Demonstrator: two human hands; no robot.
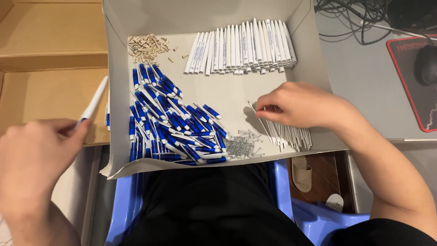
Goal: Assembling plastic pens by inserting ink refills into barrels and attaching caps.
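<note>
The shallow white tray on the person's lap serves as the landmark. Off its left edge, over a brown cardboard box, the left hand is closed around a white pen with a blue grip. The pen's long axis runs up and to the right, its far end leaning toward the tray's left wall.

Inside the tray, at the back left corner, lies a small heap of tan plastic bits. Below it, filling the left half down to the front edge, is a loose pile of blue and white pen parts, pointing every way. Just right of that pile, near the front edge, sits a cluster of small metal springs. Along the back wall, a neat row of white barrels lies side by side, long axes running front to back.

In the tray's right front part, the right hand rests on a bundle of thin white refills, fingertips pinched narrow on what seems to be a single refill, though the grip is partly hidden. The refills slant from upper left to lower right, directly under this hand, so the right hand is by far the nearer one.
</note>
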